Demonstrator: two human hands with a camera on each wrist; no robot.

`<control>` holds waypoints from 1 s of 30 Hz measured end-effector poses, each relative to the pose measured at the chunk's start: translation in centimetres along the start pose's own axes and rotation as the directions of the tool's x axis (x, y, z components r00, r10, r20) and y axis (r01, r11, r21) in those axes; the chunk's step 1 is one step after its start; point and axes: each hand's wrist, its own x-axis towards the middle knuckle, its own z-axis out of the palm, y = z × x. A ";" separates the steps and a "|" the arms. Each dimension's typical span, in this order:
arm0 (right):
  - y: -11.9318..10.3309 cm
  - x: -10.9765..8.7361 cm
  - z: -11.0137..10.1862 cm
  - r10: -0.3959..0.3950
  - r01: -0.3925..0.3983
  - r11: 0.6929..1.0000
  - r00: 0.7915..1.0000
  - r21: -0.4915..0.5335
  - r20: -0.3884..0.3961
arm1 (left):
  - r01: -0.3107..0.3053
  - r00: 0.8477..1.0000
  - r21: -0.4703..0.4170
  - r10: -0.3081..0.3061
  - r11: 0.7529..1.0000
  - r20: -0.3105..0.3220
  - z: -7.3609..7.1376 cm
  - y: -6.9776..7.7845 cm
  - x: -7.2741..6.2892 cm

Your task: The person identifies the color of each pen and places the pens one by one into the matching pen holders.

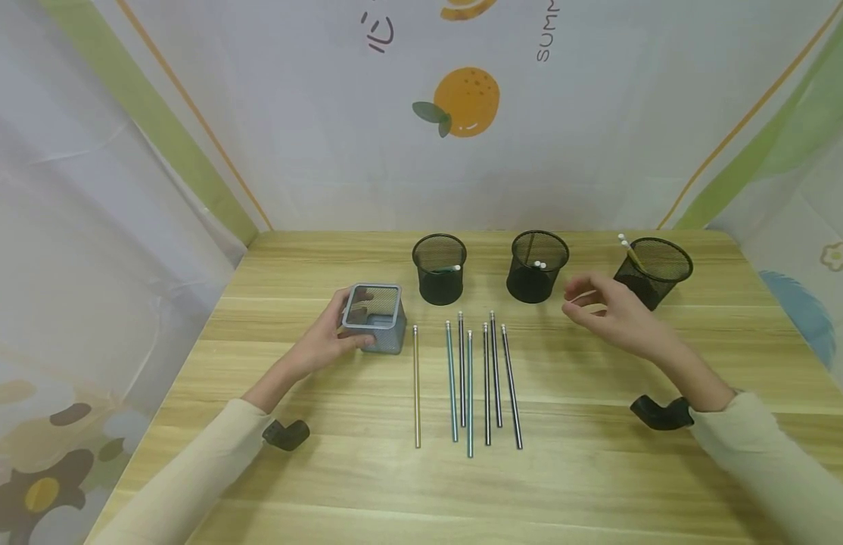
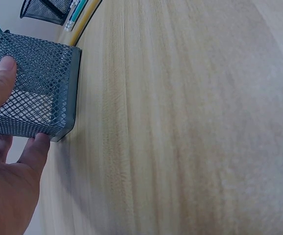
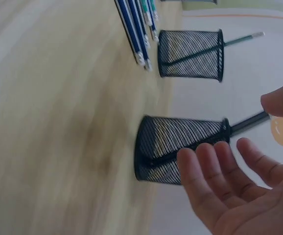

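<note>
My left hand (image 1: 319, 337) grips a grey square mesh pen holder (image 1: 387, 341) standing on the left of the table; in the left wrist view the thumb presses one mesh wall and fingers touch another. My right hand (image 1: 615, 314) hovers with loosely bent fingers and nothing in them, between the middle black round mesh pen holder (image 1: 533, 284) and the right one (image 1: 642, 284). Pencils with white erasers show in both. Several pencils lie in a row at the table's middle: a yellow pencil (image 1: 417, 386), teal pencils (image 1: 452, 382) and dark blue pencils (image 1: 511, 386).
A third black round mesh pen holder (image 1: 440, 284), with a teal pencil inside, stands at the back left. The wooden table (image 1: 367, 484) ends at a white printed curtain (image 1: 326, 136) behind. Black wrist mounts (image 1: 663, 412) sit at both sleeves.
</note>
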 end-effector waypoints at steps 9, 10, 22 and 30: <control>0.4 0.8 2.4 0.073 -0.074 0.997 0.993 0.014 0.095 | 0.000 1.000 -0.007 0.000 1.000 0.005 0.0 0.0 0.1; 0.4 1.0 2.6 0.083 -0.087 0.996 0.991 0.032 0.105 | 0.000 1.000 -0.005 0.000 1.000 0.006 0.0 0.0 0.1; 0.1 2.6 5.5 0.255 -0.286 0.950 0.943 0.126 0.215 | 0.009 1.000 -0.010 -0.009 1.000 0.000 0.1 0.0 0.1; -0.3 3.4 6.8 0.306 -0.355 0.922 0.913 0.157 0.269 | 0.007 1.000 -0.007 -0.007 1.000 0.000 0.0 -0.1 0.1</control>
